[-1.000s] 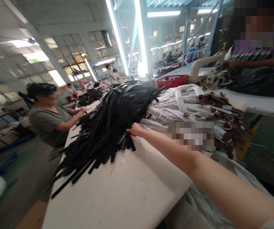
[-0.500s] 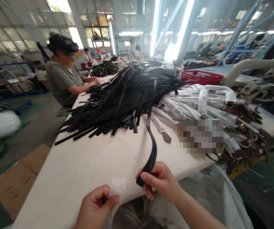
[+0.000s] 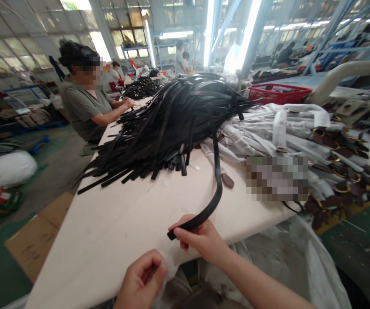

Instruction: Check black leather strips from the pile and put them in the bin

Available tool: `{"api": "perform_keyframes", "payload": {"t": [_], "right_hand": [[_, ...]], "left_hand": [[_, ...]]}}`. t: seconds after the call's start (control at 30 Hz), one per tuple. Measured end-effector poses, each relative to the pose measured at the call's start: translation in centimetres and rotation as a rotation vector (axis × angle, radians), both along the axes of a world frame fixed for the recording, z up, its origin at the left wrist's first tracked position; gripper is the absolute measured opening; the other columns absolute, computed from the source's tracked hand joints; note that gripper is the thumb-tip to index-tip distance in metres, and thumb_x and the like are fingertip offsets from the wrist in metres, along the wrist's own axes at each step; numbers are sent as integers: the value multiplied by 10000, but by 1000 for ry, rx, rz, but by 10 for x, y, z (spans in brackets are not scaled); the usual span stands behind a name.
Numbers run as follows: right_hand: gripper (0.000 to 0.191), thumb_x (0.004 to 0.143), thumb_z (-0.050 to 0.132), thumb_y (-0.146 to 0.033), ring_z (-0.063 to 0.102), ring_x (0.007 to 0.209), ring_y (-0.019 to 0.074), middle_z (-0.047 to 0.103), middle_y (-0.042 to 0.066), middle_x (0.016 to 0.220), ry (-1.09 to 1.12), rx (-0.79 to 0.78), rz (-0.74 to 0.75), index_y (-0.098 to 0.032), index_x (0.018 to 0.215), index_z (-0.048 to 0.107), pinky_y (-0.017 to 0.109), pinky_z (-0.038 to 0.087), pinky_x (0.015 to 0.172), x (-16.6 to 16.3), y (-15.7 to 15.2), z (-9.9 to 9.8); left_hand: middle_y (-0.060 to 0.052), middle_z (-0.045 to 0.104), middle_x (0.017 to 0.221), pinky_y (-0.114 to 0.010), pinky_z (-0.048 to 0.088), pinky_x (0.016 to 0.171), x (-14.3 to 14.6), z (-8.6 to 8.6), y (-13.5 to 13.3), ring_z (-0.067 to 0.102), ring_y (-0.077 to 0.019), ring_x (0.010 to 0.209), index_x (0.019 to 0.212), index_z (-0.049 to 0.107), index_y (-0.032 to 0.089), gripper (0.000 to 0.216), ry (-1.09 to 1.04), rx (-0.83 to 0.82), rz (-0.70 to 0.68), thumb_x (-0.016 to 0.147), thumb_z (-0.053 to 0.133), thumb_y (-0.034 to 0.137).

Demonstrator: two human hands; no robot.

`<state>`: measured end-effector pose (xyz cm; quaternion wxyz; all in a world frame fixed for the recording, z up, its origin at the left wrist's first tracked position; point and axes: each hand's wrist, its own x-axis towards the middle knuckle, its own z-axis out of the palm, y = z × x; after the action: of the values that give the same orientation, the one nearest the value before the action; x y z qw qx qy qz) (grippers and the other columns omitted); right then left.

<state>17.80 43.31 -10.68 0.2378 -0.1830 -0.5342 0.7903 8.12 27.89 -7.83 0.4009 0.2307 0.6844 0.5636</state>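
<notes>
My right hand (image 3: 200, 238) pinches the near end of a black strap (image 3: 216, 195) between thumb and fingers. From there the strap curves up and back to a big heap of black straps (image 3: 185, 116) on the white table (image 3: 107, 227). Down and to the left, my left hand (image 3: 144, 274) is closed, thumb against fingers, on a thin, whitish, see-through piece of plastic film (image 3: 171, 262). The film lies between the two hands at the table's near edge, and its lower part is blurred.
White-wrapped straps with brown ends (image 3: 288, 128) are piled on the right. A red basket (image 3: 278, 93) stands behind them. Across the table's left side, a co-worker (image 3: 86, 94) handles something small. A cardboard box (image 3: 39, 234) sits on the floor at left; clear plastic sheeting (image 3: 294, 262) hangs near right.
My right hand has moved left with the strap end, which now points left instead of down. My left hand has shifted slightly right, still on the film. The view has turned a little.
</notes>
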Motion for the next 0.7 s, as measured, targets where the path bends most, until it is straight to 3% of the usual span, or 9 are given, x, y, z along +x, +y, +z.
{"api": "perform_keyframes", "payload": {"t": [0.1,0.23,0.4,0.47,0.7], "right_hand": [[308,784,772,-424,553,516,100,590,-2,601,7,13,-28,-124,853,761,198,461,486,2,3,-6],[280,773,778,-405,549,511,98,603,5,609,15,5,-15,-127,789,752,199,464,481,7,4,-8],[340,747,817,-375,528,451,77,586,-28,582,53,-124,43,-156,997,740,174,447,441,13,-1,-2],[279,759,818,-339,543,464,73,597,-19,603,104,-129,53,-160,957,739,166,458,453,14,-2,5],[147,799,784,-290,567,537,73,602,19,767,198,28,68,-172,885,766,174,469,490,13,-3,11]], "left_hand": [[-30,607,780,-192,412,656,-1,-7,4,538,-142,722,588,635,149,458,31,67,28,686,802,564],[10,551,631,-188,370,591,-1,-8,8,482,-117,622,621,684,156,369,-5,27,80,642,848,486],[34,496,582,-189,332,555,-3,-7,9,443,-102,574,528,610,152,302,6,92,139,612,845,322],[37,487,580,-191,327,555,-4,-9,8,439,-104,575,520,588,152,303,-24,117,143,602,844,293],[37,474,585,-186,328,561,-6,-16,3,426,-98,581,529,584,143,421,-84,147,165,556,907,411]]}}
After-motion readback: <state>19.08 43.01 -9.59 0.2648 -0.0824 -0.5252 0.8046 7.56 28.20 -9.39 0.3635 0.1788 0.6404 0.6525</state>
